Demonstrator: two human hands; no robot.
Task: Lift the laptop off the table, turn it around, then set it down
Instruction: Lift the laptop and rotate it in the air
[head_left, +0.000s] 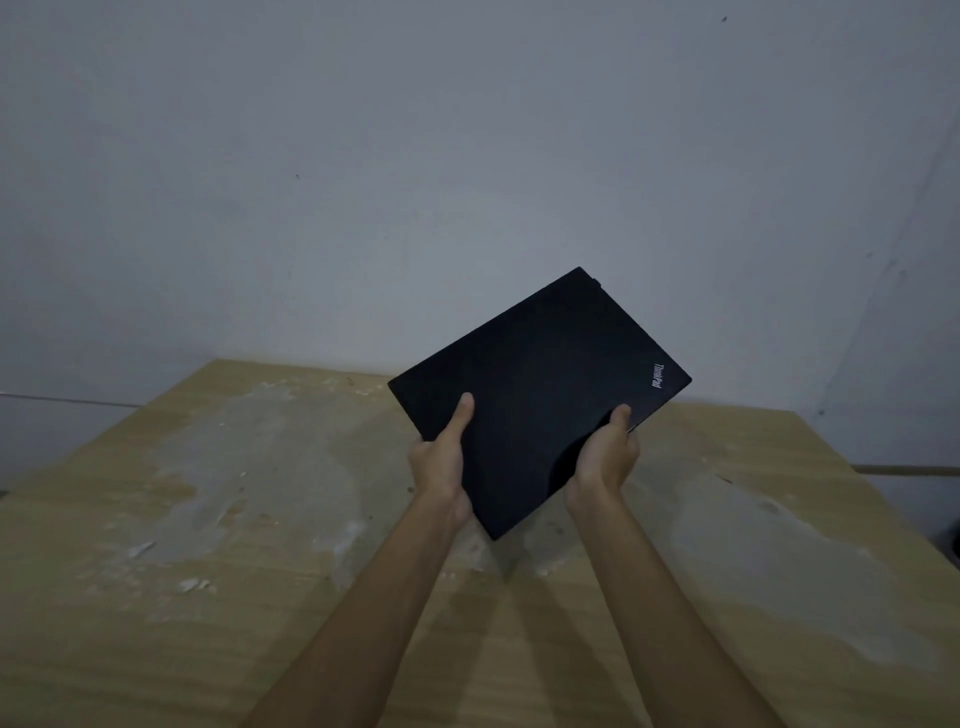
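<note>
A closed black laptop (540, 384) is held in the air above the wooden table (218, 519), tilted with one corner pointing down toward me and its lid facing the camera. A small logo shows near its right corner. My left hand (441, 457) grips the laptop's lower left edge, thumb on the lid. My right hand (605, 457) grips the lower right edge, thumb on top as well. The fingers of both hands are hidden behind the laptop.
The table top is pale wood with patches of dried white plaster. A plain grey wall (415, 182) rises right behind the table's far edge. The table's right edge runs diagonally at the far right.
</note>
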